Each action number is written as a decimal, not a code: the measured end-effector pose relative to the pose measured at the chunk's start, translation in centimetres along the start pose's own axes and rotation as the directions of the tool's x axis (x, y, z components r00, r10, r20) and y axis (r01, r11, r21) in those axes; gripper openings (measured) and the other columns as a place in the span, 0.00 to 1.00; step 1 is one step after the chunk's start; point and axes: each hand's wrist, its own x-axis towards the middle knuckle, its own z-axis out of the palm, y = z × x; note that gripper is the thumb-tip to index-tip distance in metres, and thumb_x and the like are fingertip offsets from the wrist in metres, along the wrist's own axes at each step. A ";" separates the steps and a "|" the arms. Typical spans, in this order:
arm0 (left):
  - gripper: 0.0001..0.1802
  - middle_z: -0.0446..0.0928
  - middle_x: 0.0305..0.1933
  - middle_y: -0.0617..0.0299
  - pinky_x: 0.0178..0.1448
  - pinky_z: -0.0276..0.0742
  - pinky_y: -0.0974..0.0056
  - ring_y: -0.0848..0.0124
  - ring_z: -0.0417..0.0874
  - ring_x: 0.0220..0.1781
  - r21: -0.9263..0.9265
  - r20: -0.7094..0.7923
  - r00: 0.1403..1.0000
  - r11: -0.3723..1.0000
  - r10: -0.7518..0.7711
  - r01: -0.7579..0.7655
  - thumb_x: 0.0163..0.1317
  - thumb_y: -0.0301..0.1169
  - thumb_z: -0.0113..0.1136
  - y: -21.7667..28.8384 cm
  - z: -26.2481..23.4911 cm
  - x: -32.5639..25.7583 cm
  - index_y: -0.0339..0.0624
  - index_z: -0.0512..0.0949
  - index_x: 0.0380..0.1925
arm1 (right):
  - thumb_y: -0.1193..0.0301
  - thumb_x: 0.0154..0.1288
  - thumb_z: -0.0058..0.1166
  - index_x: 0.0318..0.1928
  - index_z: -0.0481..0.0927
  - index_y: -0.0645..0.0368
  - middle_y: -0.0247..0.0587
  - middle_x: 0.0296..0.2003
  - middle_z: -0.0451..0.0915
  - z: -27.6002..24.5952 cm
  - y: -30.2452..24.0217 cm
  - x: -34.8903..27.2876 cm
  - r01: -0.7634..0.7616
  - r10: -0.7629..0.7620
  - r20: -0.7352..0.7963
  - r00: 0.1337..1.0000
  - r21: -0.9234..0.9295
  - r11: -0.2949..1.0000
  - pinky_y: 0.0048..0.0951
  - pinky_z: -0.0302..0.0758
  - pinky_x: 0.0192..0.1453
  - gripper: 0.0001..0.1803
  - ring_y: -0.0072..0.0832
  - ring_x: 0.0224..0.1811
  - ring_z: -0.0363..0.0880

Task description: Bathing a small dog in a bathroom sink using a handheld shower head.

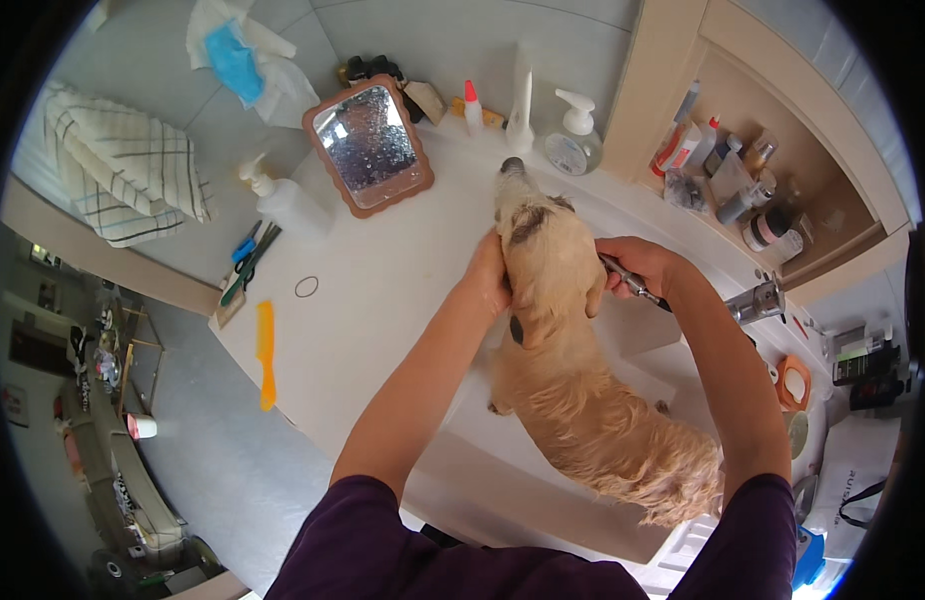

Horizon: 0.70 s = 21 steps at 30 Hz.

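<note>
Right fingers (617,246) hold a metallic tube (628,276) beside a wavy-furred dog (593,400)

Up on the person's head, the left lens of a side-by-side pair peers steeply down past the purple sleeves (368,535), facing over the white desk (383,275) toward the grey wall (463,45), near enough that the dog (573,365) spans mid-view; its wide fisheye bends edges rimward.

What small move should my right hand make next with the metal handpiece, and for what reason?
Perhaps your right hand should tilt the metal handpiece a little toward the dog's neck: its tip seems to point at the side of the head, close to an ear, while your left hand rests against the other side.
</note>
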 end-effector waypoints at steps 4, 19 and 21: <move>0.21 0.79 0.50 0.51 0.53 0.81 0.56 0.62 0.82 0.50 -0.073 -0.203 0.902 0.913 0.380 -0.401 0.71 0.40 0.45 -1.3 0.7 0.0 0.34 0.74 0.51 | 0.56 0.75 0.45 0.35 0.78 0.56 0.27 0.21 0.74 -0.5 0.4 0.8 0.017 -0.019 -0.079 0.997 -0.025 1.000 0.16 0.63 0.16 0.18 0.12 0.17 0.68; 0.26 0.78 0.53 0.52 0.53 0.80 0.59 0.64 0.82 0.51 -0.071 -0.346 0.847 0.889 0.404 -0.453 0.74 0.46 0.40 -1.1 2.5 -0.5 0.35 0.72 0.56 | 0.58 0.74 0.46 0.34 0.79 0.54 0.26 0.21 0.76 -0.8 -1.0 1.2 0.100 -0.101 -0.078 0.992 -0.024 0.995 0.16 0.64 0.16 0.16 0.12 0.16 0.68; 0.27 0.78 0.54 0.52 0.53 0.80 0.60 0.64 0.82 0.51 0.024 -0.263 0.869 0.903 0.420 -0.429 0.74 0.47 0.39 -0.8 2.8 -0.7 0.35 0.71 0.57 | 0.59 0.73 0.48 0.33 0.79 0.54 0.27 0.22 0.77 -1.0 -1.5 0.9 0.082 -0.081 -0.046 0.996 0.021 0.996 0.17 0.63 0.15 0.15 0.13 0.15 0.69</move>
